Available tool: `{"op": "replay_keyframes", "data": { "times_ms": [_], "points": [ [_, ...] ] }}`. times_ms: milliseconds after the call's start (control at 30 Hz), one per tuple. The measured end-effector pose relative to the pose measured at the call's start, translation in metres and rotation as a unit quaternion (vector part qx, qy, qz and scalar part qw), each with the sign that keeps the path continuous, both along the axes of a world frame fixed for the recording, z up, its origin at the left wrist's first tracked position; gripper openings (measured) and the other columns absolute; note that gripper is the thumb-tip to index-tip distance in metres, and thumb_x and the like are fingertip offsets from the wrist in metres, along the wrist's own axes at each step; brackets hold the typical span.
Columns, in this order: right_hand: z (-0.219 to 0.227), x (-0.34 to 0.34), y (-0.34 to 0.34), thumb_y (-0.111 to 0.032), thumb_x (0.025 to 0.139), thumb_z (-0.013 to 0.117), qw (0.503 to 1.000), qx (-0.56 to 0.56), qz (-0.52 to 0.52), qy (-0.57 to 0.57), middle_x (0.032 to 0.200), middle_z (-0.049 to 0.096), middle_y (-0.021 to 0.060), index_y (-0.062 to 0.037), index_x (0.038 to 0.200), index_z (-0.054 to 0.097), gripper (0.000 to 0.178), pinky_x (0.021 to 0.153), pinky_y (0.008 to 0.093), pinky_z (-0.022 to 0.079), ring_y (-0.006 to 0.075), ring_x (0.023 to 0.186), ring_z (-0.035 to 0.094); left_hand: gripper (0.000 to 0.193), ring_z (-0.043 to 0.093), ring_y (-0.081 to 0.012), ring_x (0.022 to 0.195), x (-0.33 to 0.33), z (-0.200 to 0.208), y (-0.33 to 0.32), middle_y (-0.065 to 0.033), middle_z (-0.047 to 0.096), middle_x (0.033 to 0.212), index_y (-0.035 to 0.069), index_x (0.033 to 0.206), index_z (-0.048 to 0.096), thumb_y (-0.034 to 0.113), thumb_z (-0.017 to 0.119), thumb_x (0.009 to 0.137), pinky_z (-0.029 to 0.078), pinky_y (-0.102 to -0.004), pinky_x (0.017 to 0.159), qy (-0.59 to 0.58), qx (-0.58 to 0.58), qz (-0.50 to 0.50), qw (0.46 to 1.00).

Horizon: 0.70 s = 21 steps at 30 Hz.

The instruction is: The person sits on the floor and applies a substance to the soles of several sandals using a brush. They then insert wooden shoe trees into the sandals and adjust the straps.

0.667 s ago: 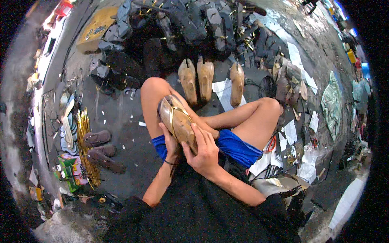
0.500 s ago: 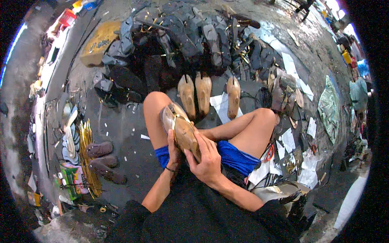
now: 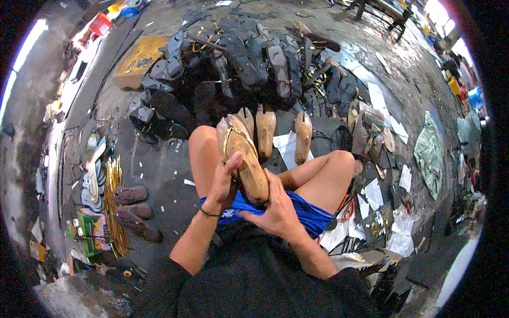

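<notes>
A brown wooden shoe last (image 3: 248, 165) with a gold strap (image 3: 229, 132) across its toe end is held up between my hands, over my lap. My left hand (image 3: 224, 183) grips its left side, the thumb lying on top near the middle. At the heel end, my right hand (image 3: 280, 212) presses its fingers along the right side, while its thumb points left below the heel. How the fingers sit underneath is hidden. Just past the held last stand more wooden lasts: one (image 3: 265, 132) beside it, one partly covered by it, and another (image 3: 303, 138) farther right.
A heap of dark soles and sandals (image 3: 238, 63) lies ahead, with a yellowish block (image 3: 139, 62) at its left. Gold strips (image 3: 113, 204) and brown soles (image 3: 132, 195) are on the left. At right are paper scraps (image 3: 374, 193), red-handled scissors (image 3: 348, 208) and a green cloth (image 3: 429, 153).
The last has turned more upright, its toe end now pointing farther away. My left thumb has come over its top, and my right hand has slid down to the heel. The view has tilted slightly.
</notes>
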State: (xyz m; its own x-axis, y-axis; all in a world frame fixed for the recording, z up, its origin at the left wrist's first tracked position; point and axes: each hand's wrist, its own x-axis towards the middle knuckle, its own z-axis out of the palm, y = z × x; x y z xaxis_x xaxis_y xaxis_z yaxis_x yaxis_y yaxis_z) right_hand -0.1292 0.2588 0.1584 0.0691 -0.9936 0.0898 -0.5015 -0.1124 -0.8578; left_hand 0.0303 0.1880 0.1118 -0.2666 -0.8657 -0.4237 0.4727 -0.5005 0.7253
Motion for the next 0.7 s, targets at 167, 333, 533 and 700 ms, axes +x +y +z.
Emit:
{"op": "replay_keyframes", "data": {
  "times_ms": [167, 333, 533, 700],
  "points": [
    [-0.019, 0.002, 0.008, -0.022, 0.061, 0.088, 0.999, 0.023, -0.008, 0.029, 0.11, 0.064, 0.0229, 0.002, 0.134, 0.04, 0.09, 0.09, 0.0426, 0.051, 0.039, 0.105, 0.063, 0.058, 0.061, -0.017, 0.103, 0.004, -0.003, -0.005, -0.0073, 0.063, 0.114, 0.0, 0.127, 0.054, 0.045, 0.064, 0.092, 0.049, -0.0334, 0.093, -0.077, -0.018, -0.043, 0.996],
    [-0.006, -0.013, 0.016, -0.029, 0.089, 0.07, 0.962, 0.11, 0.045, -0.246, 0.112, 0.065, 0.0098, 0.0016, 0.126, 0.051, 0.051, 0.096, 0.0332, 0.045, 0.0189, 0.109, 0.059, 0.087, 0.06, -0.0185, 0.113, 0.024, 0.024, 0.032, -0.0096, 0.06, 0.126, -0.001, 0.136, 0.047, 0.063, 0.068, 0.081, 0.049, -0.0348, 0.097, 0.058, -0.019, -0.116, 0.991],
    [-0.001, -0.008, 0.068, -0.036, 0.107, 0.04, 0.847, 0.286, 0.049, -0.446, 0.085, 0.05, -0.006, -0.0049, 0.095, 0.056, 0.037, 0.069, 0.0241, 0.041, 0.0052, 0.079, 0.043, 0.141, 0.049, -0.0249, 0.127, 0.022, 0.077, 0.097, -0.0146, 0.045, 0.142, -0.001, 0.15, 0.021, 0.071, 0.085, 0.048, 0.038, -0.0382, 0.109, 0.073, -0.011, -0.092, 0.993],
    [0.009, -0.027, 0.08, -0.036, 0.104, 0.045, 0.821, 0.306, 0.106, -0.47, 0.073, 0.04, -0.0076, -0.0077, 0.082, 0.051, 0.036, 0.062, 0.0241, 0.036, 0.0047, 0.07, 0.038, 0.151, 0.047, -0.0265, 0.128, 0.032, 0.107, 0.1, -0.0173, 0.04, 0.143, -0.001, 0.151, 0.01, 0.063, 0.092, 0.042, 0.037, -0.0399, 0.109, 0.073, 0.061, -0.107, 0.99]
  ]
}}
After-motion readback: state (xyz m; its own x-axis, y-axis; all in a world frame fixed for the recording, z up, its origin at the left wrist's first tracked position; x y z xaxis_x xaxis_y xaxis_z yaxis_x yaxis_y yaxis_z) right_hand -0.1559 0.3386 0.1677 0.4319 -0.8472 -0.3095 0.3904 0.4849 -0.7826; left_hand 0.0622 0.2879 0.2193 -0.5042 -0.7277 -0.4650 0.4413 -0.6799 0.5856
